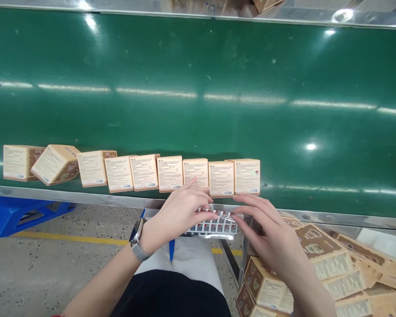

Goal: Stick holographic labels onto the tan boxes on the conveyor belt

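A sheet of small square stickers (213,227), set in a white grid with a shiny edge, is held just off the near edge of the green belt. My left hand (188,204) grips its far left side between thumb and fingers, with the index finger lying over a carton in the row. At the sheet's far right corner, my right hand (267,224) pinches with thumb and fingertips; whether a single sticker is between them is too small to tell. Beyond my hands stands a row of several cream-and-brown cartons (170,174). The rightmost carton (246,178) bears a small shiny sticker.
The green belt (198,123) stretches across the view, bordered by a metal rail (102,197). More brown cartons (320,242) are piled at the lower right, below the belt. A blue plastic stool (16,215) stands at the left over the speckled floor.
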### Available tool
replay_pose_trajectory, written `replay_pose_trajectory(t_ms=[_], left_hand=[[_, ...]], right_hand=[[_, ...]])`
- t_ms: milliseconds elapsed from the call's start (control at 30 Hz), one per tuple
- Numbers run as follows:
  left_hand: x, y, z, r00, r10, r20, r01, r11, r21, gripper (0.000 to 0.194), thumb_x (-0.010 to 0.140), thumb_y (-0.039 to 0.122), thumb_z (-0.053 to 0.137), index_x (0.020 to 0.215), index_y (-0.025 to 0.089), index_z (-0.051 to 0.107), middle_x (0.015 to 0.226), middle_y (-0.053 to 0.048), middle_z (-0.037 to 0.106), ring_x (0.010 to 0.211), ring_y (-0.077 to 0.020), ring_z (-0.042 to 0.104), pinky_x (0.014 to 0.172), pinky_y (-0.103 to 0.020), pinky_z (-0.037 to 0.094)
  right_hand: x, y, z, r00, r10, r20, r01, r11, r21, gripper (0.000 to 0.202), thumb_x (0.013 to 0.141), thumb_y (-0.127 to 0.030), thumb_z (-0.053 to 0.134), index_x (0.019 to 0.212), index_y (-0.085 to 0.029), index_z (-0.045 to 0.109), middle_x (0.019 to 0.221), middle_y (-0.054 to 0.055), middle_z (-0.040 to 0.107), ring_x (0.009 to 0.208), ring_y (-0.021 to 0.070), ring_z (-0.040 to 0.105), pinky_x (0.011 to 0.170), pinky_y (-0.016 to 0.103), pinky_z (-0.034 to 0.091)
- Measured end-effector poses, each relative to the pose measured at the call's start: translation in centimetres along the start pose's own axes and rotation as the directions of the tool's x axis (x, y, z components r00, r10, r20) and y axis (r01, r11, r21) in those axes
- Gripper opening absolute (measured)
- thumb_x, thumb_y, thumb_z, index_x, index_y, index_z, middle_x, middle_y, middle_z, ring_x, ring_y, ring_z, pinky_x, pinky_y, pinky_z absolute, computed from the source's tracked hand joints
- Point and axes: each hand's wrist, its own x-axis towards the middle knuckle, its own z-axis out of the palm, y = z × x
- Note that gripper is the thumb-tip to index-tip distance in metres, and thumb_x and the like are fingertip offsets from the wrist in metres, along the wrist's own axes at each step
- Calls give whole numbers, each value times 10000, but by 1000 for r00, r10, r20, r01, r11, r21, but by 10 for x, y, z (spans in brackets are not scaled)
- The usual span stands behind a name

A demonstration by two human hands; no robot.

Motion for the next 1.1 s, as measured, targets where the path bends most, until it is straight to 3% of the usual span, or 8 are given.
replay_pose_trajectory(t_ms=[100, 233, 367, 467, 533, 600, 667, 1100], left_hand=[[-1, -1, -2, 1000, -9, 18, 9, 1000, 11, 365, 885, 328, 691, 579, 172, 569, 921, -30, 780, 1042, -246, 710, 1191, -539, 311], [-1, -4, -6, 999, -27, 28, 26, 999, 27, 362, 881, 333, 696, 580, 175, 570, 933, -30, 778, 1051, -246, 706, 1192, -533, 311], [-3, -9, -10, 998, -60, 28, 59, 997, 43, 340, 874, 310, 708, 589, 174, 581, 1016, -44, 779, 1136, -254, 674, 1215, -524, 268], [-5, -14, -11, 998, -19, 68, 14, 998, 68, 343, 860, 288, 724, 578, 173, 566, 1185, -60, 737, 1299, -269, 561, 1214, -512, 273], [-7, -18, -9, 994, 11, 107, -22, 995, 95, 337, 848, 273, 737, 576, 175, 565, 1265, -60, 700, 1364, -270, 491, 1206, -493, 298], [-10, -22, -5, 992, 30, 125, -46, 991, 124, 322, 841, 259, 745, 580, 174, 576, 1303, -69, 678, 1377, -266, 474, 1204, -464, 311], [-12, -25, -1, 991, 44, 128, -63, 987, 147, 313, 837, 257, 749, 582, 172, 588, 1323, -81, 663, 1378, -264, 472, 1208, -440, 312], [-12, -33, 1, 983, 92, 159, -107, 990, 90, 287, 851, 271, 736, 611, 174, 611, 1364, -67, 632, 1393, -247, 454, 1214, -434, 295]], right_hand=[[1, -1, 4, 1000, 6, -14, -6, 1000, 2, 153, 974, -244, 539, 1098, -228, 629, 1180, 85, 685, 1097, 239, 636, 904, 435, 566], [1, -5, 5, 999, -12, -47, 14, 999, 41, 131, 954, -177, 550, 925, -243, 660, 1104, 59, 711, 1108, 244, 629, 908, 432, 553], [7, -7, 5, 971, 229, -63, -204, 941, 270, 125, 942, -282, 562, 860, -246, 649, 1060, 67, 715, 1069, 246, 650, 876, 413, 552], [19, 2, 15, 791, 604, -100, -475, 708, 523, 197, 879, -424, 632, 858, -229, 638, 796, 33, 695, 765, 198, 680, 699, 338, 558], [28, 10, 27, 648, 759, -64, -535, 513, 671, 292, 800, -479, 707, 888, -209, 638, 581, -42, 590, 515, 140, 584, 554, 283, 509], [36, 16, 38, 581, 814, -1, -518, 370, 771, 376, 719, -506, 769, 875, -191, 634, 499, -85, 517, 396, 102, 487, 463, 252, 448], [41, 17, 47, 562, 826, 36, -488, 296, 821, 418, 655, -514, 808, 834, -183, 625, 496, -86, 520, 366, 89, 469, 422, 236, 422], [47, 8, 59, 476, 867, -148, -526, 415, 742, 409, 669, -531, 761, 808, -171, 627, 512, -64, 556, 351, 95, 481, 378, 226, 431]])
